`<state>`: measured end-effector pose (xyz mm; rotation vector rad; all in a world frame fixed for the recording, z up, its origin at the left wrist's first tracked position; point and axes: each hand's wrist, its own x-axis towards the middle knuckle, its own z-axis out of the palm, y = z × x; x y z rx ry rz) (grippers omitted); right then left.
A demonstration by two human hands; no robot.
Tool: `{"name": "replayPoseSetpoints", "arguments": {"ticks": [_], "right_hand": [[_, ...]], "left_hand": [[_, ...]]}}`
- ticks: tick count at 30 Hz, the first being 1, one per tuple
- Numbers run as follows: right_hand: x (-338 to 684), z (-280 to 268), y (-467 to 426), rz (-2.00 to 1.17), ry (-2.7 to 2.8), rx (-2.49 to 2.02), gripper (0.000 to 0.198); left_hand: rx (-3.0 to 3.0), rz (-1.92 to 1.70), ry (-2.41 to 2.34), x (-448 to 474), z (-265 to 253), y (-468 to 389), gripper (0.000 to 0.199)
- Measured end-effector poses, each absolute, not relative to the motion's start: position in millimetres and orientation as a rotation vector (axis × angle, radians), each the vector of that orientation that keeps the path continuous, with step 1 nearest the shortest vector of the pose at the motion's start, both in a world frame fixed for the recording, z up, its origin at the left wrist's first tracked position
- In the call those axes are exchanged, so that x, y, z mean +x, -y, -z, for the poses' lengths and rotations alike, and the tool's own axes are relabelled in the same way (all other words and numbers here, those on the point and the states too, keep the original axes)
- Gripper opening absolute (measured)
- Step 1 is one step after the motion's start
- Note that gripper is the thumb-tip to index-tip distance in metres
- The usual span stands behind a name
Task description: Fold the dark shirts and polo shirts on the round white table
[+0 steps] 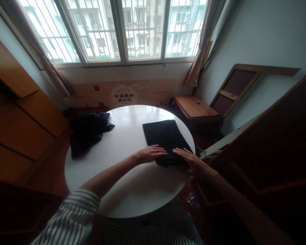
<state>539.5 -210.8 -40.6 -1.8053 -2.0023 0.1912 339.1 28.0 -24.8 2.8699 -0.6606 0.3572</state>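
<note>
A black garment (163, 132), folded into a flat, roughly rectangular shape, lies on the right side of the round white table (127, 183). What kind of garment it is, I cannot tell. My left hand (150, 153) rests on its near left edge with the fingers stretched out. On its near right part lies my right hand (187, 158), palm down, fingers extended and slightly apart. Neither hand grips the cloth. A crumpled pile of dark clothing (88, 129) sits at the table's far left edge, away from both hands.
Beyond the table's far right stands a low wooden stool (195, 106). A large printed cardboard sheet (153, 90) leans under the window. Wooden cabinets (22, 126) stand at left, and a dark wooden piece of furniture (265, 163) rises close on the right.
</note>
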Motion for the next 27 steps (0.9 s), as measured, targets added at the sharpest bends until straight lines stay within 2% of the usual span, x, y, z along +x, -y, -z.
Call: {"name": "replayPoseSetpoints", "arguments": {"ticks": [3, 7, 11, 14, 18, 22, 27], "right_hand": [[544, 37, 212, -0.048, 1.833, -1.762, 0.055], [548, 6, 209, -0.036, 1.512, -1.685, 0.026], [545, -56, 192, 0.043, 1.069, -1.505, 0.026], [534, -110, 165, 0.026, 0.921, -1.223, 0.022], [519, -162, 120, -0.153, 0.986, -0.973, 0.02], [521, -156, 68, -0.399, 0.986, -1.041, 0.031], [521, -78, 15, -0.684, 0.871, -1.4, 0.049]], "left_hand": [[2.646, -0.585, 0.445, 334, 8, -29, 0.057], [2.393, -0.875, 0.293, 325, -33, -30, 0.044], [2.267, -1.17, 0.024, 314, -94, -27, 0.023], [2.085, -1.382, -0.195, 307, -146, -28, 0.028], [1.805, -1.388, -0.265, 306, -187, -54, 0.039], [1.525, -1.197, -0.32, 309, -160, -102, 0.048], [1.261, -0.841, -0.718, 303, -54, -149, 0.053]]}}
